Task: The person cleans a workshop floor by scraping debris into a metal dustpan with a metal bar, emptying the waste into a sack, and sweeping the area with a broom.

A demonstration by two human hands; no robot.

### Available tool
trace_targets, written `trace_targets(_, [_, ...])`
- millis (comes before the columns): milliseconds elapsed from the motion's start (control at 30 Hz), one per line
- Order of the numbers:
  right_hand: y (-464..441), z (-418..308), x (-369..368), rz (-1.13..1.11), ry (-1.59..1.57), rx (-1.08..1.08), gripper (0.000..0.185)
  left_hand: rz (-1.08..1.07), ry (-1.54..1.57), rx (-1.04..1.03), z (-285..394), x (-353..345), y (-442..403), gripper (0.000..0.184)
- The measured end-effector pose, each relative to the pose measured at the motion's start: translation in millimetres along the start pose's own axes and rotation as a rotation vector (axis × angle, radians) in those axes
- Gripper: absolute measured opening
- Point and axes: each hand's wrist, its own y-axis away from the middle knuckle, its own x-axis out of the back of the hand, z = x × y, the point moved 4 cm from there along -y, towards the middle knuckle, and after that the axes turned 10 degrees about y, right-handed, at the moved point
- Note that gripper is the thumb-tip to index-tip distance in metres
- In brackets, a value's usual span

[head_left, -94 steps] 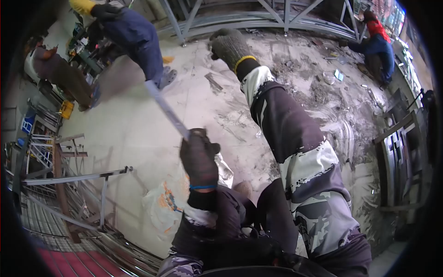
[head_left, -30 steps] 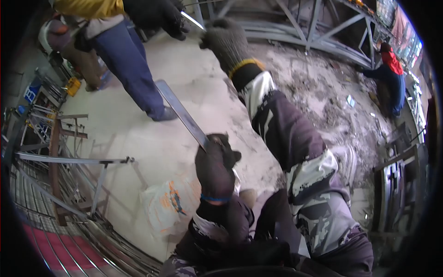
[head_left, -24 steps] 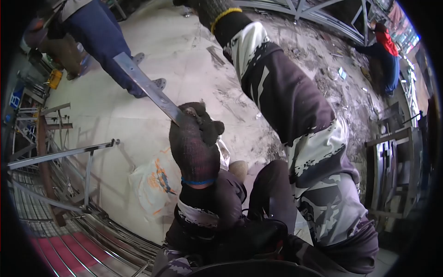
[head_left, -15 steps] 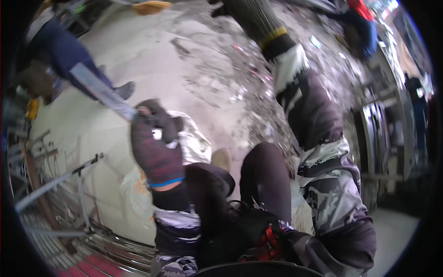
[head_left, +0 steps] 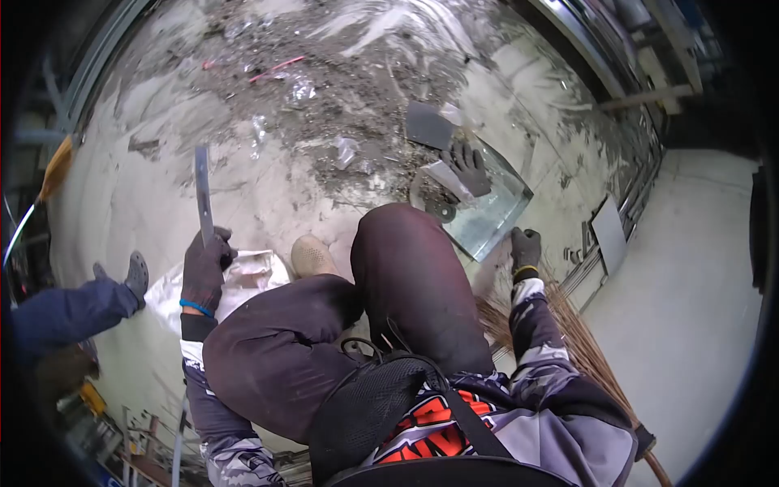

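Observation:
My left hand (head_left: 207, 272), in a dark glove with a blue cuff, is closed around the lower end of a flat grey metal strip (head_left: 203, 187). The strip points away from me over the floor. Under and beside that hand lies a crumpled white sack (head_left: 264, 272). My right hand (head_left: 526, 250), gloved with a yellow cuff, is curled into a fist near the corner of a glass pane (head_left: 491, 226); whatever it may hold is hidden. On the pane rests a loose dark glove (head_left: 469, 169), with a small dark disc (head_left: 442, 212) by the pane's left edge.
Dirt and plastic scraps (head_left: 300, 89) cover the floor ahead, with a dark flat sheet (head_left: 427, 124) beyond the pane. A twig broom (head_left: 580, 337) lies by my right arm. Another person's leg (head_left: 77, 316) reaches in at left, near an orange-bristled brush (head_left: 57, 169).
My view has swung and now shows more floor and the glass pane. My right arm, stretched far forward before, is drawn back to my right side. The metal strip stays in my left hand.

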Motion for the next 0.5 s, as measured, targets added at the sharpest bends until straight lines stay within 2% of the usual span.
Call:
trace_targets(33, [4, -1, -13, -0.051, -0.004, -0.065, 0.052, -0.077, -0.135, -0.096, 13, -13, -9, 0.022])
trace_targets(67, [11, -12, -23, -0.106, -0.014, -0.124, 0.053, -0.120, -0.159, -0.091, 23, -25, -15, 0.023])
trace_targets(100, [20, -19, -32, -0.433, -0.217, -0.206, 0.055, -0.125, -0.180, -0.099, 33, -35, -16, 0.023])
trace_targets(167, [5, -1, -74, -0.347, -0.137, -0.092, 0.052, -0.097, -0.318, -0.054, 46, -54, -10, 0.024])
trace_targets(200, [11, -1, -71, -0.361, -0.147, -0.101, 0.052, -0.078, -0.321, -0.042, 46, -53, -11, 0.022])
trace_targets(267, [18, -20, -67, -0.521, -0.309, -0.168, 0.051, -0.016, -0.361, -0.019, 48, -47, -14, 0.020])
trace_targets(300, [12, -33, -65, -0.519, -0.320, -0.161, 0.051, 0.046, -0.376, 0.012, 47, -42, -20, 0.019])
trace_targets(367, [-7, -40, -74, -0.634, 0.415, 0.288, 0.045, 0.054, -0.388, 0.010, 36, -33, -35, 0.016])
trace_targets(400, [-43, -9, -121, -0.509, 1.061, 0.801, 0.041, 0.034, -0.435, -0.035, 32, -35, -44, 0.017])
trace_targets(433, [-42, -12, -123, -0.512, 1.068, 0.797, 0.041, 0.008, -0.484, -0.080, 26, -36, -56, 0.018])
trace_targets(500, [-56, -4, -98, -0.160, 0.165, 0.183, 0.038, -0.017, -0.528, -0.062, 4, -39, -86, 0.020])
